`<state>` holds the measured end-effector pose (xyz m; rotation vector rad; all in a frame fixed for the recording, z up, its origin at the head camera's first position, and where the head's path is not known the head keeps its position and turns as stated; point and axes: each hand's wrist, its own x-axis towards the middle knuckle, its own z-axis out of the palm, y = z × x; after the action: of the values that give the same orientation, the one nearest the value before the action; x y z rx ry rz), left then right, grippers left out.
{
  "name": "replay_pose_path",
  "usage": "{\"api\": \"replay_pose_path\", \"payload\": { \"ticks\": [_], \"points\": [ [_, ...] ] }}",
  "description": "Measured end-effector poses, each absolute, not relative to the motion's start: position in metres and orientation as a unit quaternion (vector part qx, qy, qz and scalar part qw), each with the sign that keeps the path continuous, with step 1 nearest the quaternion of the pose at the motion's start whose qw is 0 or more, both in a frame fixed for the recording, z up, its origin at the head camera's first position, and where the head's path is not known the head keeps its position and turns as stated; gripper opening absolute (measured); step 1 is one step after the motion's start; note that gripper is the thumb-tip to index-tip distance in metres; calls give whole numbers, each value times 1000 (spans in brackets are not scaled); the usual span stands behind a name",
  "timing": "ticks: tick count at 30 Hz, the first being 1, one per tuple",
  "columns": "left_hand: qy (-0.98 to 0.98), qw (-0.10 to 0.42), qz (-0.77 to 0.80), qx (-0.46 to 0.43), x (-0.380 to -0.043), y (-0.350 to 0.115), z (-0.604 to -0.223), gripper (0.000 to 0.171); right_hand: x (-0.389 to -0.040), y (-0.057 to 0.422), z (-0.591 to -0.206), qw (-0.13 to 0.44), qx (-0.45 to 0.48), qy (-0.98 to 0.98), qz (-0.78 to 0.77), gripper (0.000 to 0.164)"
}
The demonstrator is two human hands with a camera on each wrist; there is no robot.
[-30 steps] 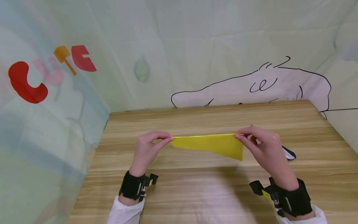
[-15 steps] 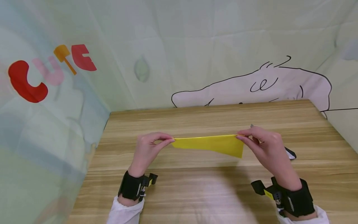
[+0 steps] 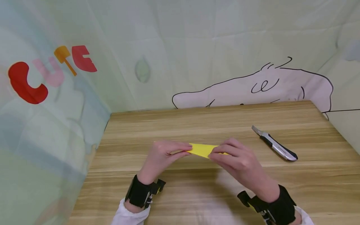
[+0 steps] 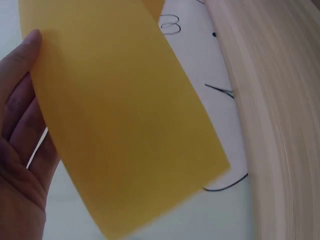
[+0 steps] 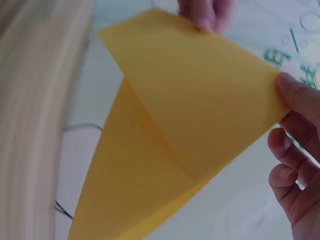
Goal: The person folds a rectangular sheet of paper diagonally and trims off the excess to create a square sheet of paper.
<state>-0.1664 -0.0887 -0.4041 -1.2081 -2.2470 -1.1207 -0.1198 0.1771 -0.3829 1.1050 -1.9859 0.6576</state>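
A folded sheet of yellow paper (image 3: 200, 150) is held up above the table between both hands. My left hand (image 3: 164, 154) pinches its left part between thumb and fingers. On the other side, my right hand (image 3: 242, 164) pinches the right part, with its fingers covering much of that end. In the right wrist view, the yellow paper (image 5: 200, 95) shows one layer slanting across another, with the right thumb (image 5: 295, 92) on its top edge. The left wrist view shows a broad panel of the paper (image 4: 120, 115) hanging below the left fingers.
A box cutter (image 3: 277, 147) with its blade out lies on the wooden table (image 3: 180, 122), right of and beyond the right hand. Printed cloth walls (image 3: 185, 47) stand along the table's back and left sides.
Both hands have come closer together, the right one moving left and down. The paper's taut long edge now shows as a short strip between them. The box cutter has come into full view.
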Motion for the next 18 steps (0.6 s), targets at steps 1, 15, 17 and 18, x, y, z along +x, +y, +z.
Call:
{"api": "replay_pose_path", "payload": {
  "ticks": [1, 15, 17, 18],
  "points": [
    [-788, 165, -404, -435, -165, -86, -404, 27, -119, 172, -385, 374, 439, -778, 250, 33],
    [-818, 50, -498, -283, -172, -101, -408, 11, -127, 186, -384, 403, 368, -776, 316, 37],
    [-831, 51, -499, -242, -176, -109, -408, 10, -128, 193, -382, 400, 348, -776, 341, 37],
    [-836, 58, -494, -232, -177, -113, -409, 10, -129, 197, -381, 397, 341, -776, 352, 36]
  ]
}}
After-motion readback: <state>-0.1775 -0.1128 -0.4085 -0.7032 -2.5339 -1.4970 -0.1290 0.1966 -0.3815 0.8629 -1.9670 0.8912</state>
